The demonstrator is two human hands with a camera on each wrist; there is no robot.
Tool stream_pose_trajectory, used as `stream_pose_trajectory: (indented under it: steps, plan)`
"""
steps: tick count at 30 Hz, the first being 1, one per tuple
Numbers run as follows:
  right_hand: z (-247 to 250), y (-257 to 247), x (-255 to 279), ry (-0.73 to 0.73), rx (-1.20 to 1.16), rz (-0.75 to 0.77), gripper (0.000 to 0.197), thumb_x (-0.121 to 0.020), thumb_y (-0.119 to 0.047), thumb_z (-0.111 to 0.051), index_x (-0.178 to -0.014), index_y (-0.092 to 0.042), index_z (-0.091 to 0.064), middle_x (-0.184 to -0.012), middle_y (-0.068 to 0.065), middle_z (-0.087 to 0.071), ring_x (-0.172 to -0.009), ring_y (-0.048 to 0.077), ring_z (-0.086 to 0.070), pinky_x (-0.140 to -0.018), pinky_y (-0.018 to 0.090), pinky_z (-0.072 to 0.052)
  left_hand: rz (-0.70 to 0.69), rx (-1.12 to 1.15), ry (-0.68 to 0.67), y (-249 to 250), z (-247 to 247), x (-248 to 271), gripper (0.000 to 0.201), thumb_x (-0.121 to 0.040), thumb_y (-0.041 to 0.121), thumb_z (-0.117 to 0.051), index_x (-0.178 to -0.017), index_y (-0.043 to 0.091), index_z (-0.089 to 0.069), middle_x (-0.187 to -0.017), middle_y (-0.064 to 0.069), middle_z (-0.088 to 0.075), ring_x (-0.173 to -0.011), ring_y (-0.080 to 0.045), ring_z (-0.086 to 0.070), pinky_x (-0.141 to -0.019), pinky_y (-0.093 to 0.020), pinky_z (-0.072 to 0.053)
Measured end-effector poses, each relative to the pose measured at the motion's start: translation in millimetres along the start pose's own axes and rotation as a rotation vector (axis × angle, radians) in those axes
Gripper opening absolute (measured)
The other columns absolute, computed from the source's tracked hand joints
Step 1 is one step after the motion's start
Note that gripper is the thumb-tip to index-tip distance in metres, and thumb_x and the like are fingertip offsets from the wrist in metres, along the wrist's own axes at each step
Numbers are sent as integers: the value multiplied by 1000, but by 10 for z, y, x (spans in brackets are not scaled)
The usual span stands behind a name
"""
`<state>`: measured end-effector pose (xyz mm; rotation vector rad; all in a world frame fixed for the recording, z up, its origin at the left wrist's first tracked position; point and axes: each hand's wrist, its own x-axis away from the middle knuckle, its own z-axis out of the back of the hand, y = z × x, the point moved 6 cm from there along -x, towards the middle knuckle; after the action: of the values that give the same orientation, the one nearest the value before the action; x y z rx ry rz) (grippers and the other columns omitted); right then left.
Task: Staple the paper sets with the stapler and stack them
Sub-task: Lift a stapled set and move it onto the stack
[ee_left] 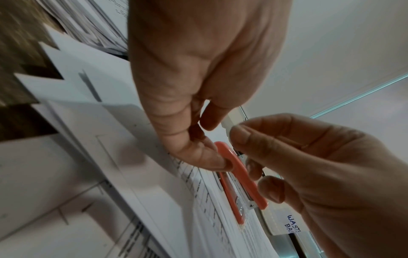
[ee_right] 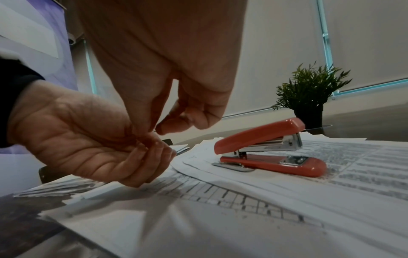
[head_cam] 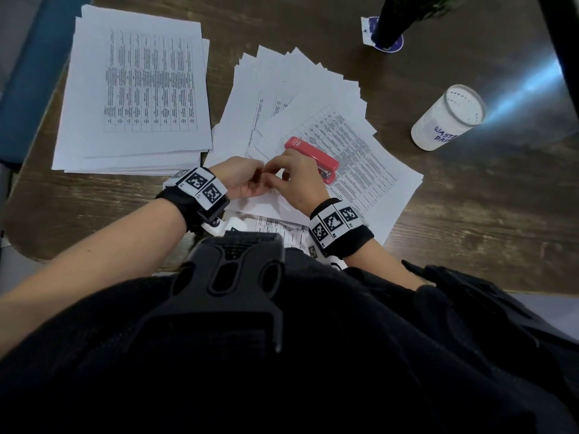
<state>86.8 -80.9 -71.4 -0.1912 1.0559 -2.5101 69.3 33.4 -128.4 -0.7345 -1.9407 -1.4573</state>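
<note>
Stapler (head_cam: 313, 158): red, lying shut on the fanned loose sheets (head_cam: 300, 89) at centre frame in the head view, just beyond both hands and untouched by them. The right wrist view alone shows its side profile (ee_right: 269, 148): red top arm, metal magazine beneath, red base with a metal anvil plate; white lettering on the top arm shows only in the head view and is too small to read. Left hand (head_cam: 241, 181) and right hand (head_cam: 299, 180) meet fingertip to fingertip above the sheets; fingers of both are curled. The left wrist view shows the two hands pinching together over a small pale item (ee_left: 229, 120); what it is cannot be told. A neat stack of printed tables (head_cam: 138, 92) lies at upper left of the head view on the dark wooden surface (head_cam: 470, 214). A white cylindrical container (head_cam: 448, 117) at right carries blue handwriting, "WAST" over "BAS", the rest cut off. A potted green plant (ee_right: 309, 90) stands behind the stapler, its foliage clear in the right wrist view only.
</note>
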Motion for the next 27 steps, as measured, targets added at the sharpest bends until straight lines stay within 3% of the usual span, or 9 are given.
stream_pose_trajectory:
  steps: [4, 10, 14, 16, 18, 21, 23, 25, 27]
  plan:
    - [60, -4, -12, -31, 4, 22, 21, -85, -11, -69, -104, -16, -77, -90, 6, -67, -72, 11, -50, -68, 32, -46, -22, 14, -13, 34, -77, 21, 15, -99, 7, -48, -91, 1, -59, -74, -10, -55, -48, -10, -60, -52, -18, -54]
    - [154, 50, -53, 0, -26, -26, 16, -79, -14, -77, -95, -13, -79, -84, 8, -66, -66, 7, -47, -66, 29, -42, -33, 73, -8, 73, -197, 25, 24, -101, 7, -41, -84, 3, -57, -73, -9, -55, -50, -13, -57, -49, -19, -53]
    - [343, 67, -41, 44, 43, -32, 15, -82, -18, -75, -97, -15, -78, -87, 7, -67, -71, 15, -55, -69, 35, -48, -23, 77, 9, 84, -265, 17, 31, -104, 9, -35, -83, 2, -57, -52, -3, -62, -45, -10, -61, -45, -18, -50]
    - [531, 177, -6, 57, 107, -98, 16, -86, -23, -71, -100, -16, -77, -95, 7, -68, -82, 22, -61, -74, 39, -51, -23, -21, 60, 125, -299, 4, 33, -104, 8, -35, -79, 1, -55, -51, -5, -63, -46, -11, -62, -46, -17, -50]
    - [731, 391, 60, 27, 158, -197, 21, -89, -25, -67, -108, -18, -74, -103, 5, -68, -91, 22, -62, -80, 40, -52, -49, -216, 51, 244, -419, 15, 31, -102, 6, -38, -77, 2, -55, -62, -8, -62, -48, -11, -61, -46, -16, -48]
    - [1012, 892, 195, -30, 235, -356, 35, -90, -29, -65, -122, -15, -65, -109, 1, -68, -100, 20, -62, -92, 40, -50, -85, -530, -79, 486, -773, 87, 25, -100, 4, -41, -82, 1, -59, -68, -8, -61, -51, -9, -55, -47, -15, -44]
    - [1206, 1259, 293, -74, 300, -464, 43, -91, -30, -63, -130, -12, -59, -116, 5, -65, -109, 22, -59, -98, 35, -46, -106, -694, -188, 638, -1098, 127, 24, -98, 6, -45, -81, 1, -63, -71, -9, -63, -56, -13, -54, -52, -20, -42]
    - [1415, 1551, 372, -103, 372, -520, 44, -93, -29, -60, -133, -10, -55, -126, 11, -57, -116, 26, -54, -99, 35, -42, -117, -748, -237, 769, -1470, 117, 26, -98, 8, -46, -79, 1, -62, -72, -10, -64, -57, -16, -55, -53, -24, -43]
    - [1581, 1761, 429, -127, 445, -537, 41, -94, -28, -59, -132, -12, -56, -134, 13, -48, -124, 30, -45, -101, 41, -42, -118, -676, -241, 894, -1881, 93, 23, -98, 5, -45, -79, 0, -58, -73, -10, -62, -55, -13, -58, -52, -19, -49]
